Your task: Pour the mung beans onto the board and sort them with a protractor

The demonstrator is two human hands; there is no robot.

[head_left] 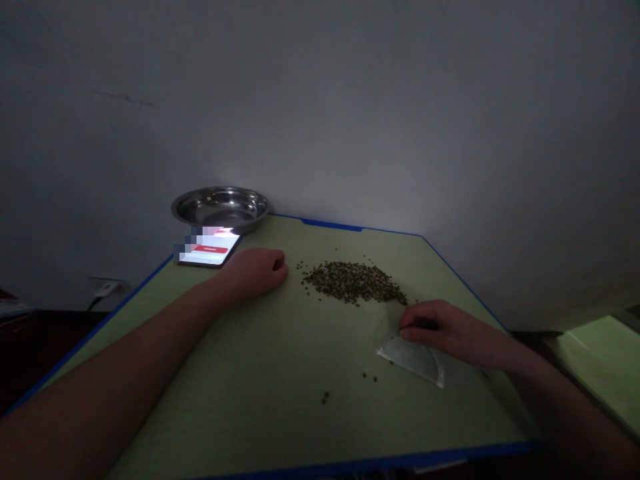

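Observation:
A pile of small dark brown, bean-like grains (353,281) lies spread on the pale green tabletop. My left hand (257,275) rests as a loose fist on the table, left of the pile; no object shows in it. At the pile's right front edge, the thumb and fingers of my right hand (430,323) are pinched together, and what is between them is too small or hidden to make out. Below these fingers lies a clear, half-round plastic piece (413,359), partly covered by my right hand. Whether the hand touches it I cannot tell.
A shiny steel basin (220,208) stands at the back left corner by the wall. In front of it lies a phone (207,250) with a lit screen. A few stray grains (326,397) are near me. Blue edging (333,225) borders the table (240,400).

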